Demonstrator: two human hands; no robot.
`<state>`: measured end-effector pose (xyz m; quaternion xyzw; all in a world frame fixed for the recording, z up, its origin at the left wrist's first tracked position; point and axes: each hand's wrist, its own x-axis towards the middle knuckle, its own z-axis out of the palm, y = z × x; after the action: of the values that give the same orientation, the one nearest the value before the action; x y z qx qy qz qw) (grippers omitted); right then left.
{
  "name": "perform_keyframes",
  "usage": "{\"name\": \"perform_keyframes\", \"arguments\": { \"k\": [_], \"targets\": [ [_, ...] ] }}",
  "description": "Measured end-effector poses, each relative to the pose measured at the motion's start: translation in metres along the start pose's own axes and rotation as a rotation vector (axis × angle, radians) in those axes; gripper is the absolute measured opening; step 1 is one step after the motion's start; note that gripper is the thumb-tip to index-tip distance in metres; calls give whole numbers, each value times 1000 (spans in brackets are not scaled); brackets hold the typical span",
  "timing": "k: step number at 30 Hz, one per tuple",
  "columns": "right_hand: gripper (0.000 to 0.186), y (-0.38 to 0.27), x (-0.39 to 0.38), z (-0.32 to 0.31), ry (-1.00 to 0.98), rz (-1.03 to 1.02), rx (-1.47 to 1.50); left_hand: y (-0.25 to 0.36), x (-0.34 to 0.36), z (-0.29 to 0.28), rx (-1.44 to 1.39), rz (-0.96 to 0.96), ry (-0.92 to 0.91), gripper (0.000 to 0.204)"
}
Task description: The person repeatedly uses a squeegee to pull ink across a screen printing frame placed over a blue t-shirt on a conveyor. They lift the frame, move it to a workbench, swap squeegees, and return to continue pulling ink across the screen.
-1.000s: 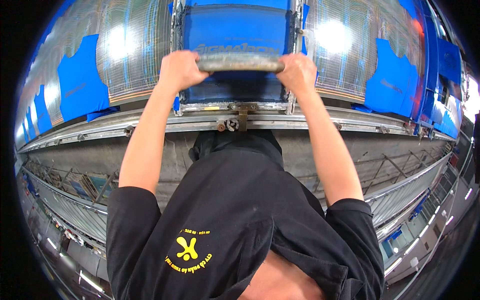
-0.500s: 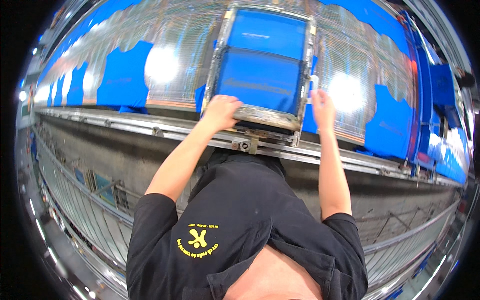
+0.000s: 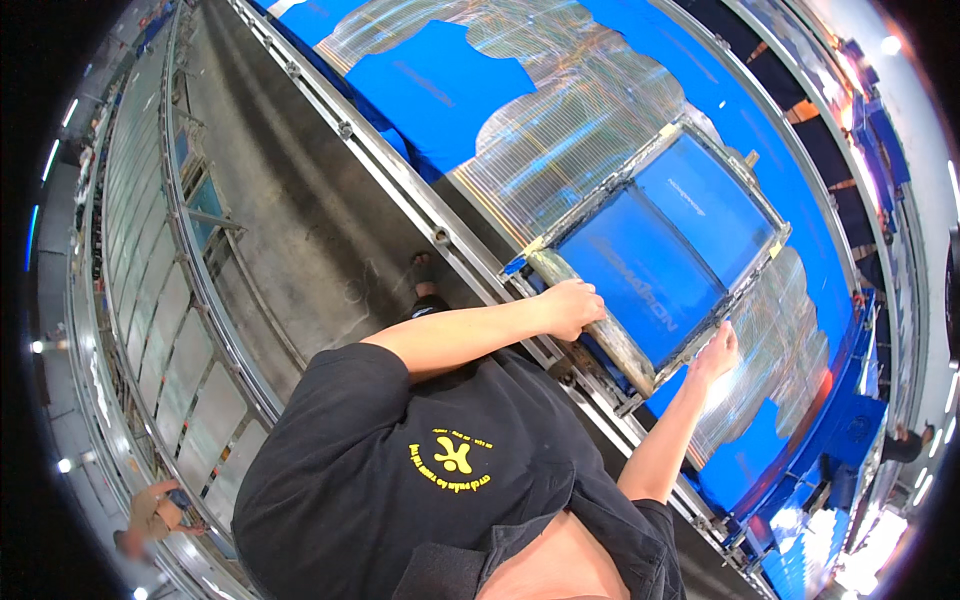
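In the head view, the left hand (image 3: 575,308) is closed over the worn wooden bar (image 3: 622,352), its fingers curled around the top, at the near end of the screen frame (image 3: 612,183). A second ago both hands were clasped on that bar, one at each end; the right hand (image 3: 715,352) has since let go and come to the frame's right side. That, as I judge it, leaves the bar to a one-handed hold and the right hand free for the frame's edge (the change of hands was already under way half a second ago). The right hand's fingers are partly bent close to that edge, and I cannot tell whether they grip it or only hang beside it.

The view has also turned, so the frame now slants up to the right, yet it lies between the same two blue garment pieces, one to its left (image 3: 430,95) and one to its right (image 3: 745,455), on the striped tabletop (image 3: 550,130).

Relative to the grip, the bar is directly inside the left hand, while the blue mesh (image 3: 635,265) spreads just beyond the knuckles. The metal rail (image 3: 395,187) runs along the table's near side.
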<state>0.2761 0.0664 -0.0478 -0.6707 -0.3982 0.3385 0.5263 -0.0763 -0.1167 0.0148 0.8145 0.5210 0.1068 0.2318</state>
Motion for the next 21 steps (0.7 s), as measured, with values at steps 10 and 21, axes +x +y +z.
{"name": "perform_keyframes", "arguments": {
  "k": [10,21],
  "targets": [
    [38,-113,-180,319,-98,-119,-13,-258,-152,-152,10,-230,132,35],
    [37,-116,-333,602,58,-69,-110,-508,-248,-249,123,-269,121,44]
  ]
}}
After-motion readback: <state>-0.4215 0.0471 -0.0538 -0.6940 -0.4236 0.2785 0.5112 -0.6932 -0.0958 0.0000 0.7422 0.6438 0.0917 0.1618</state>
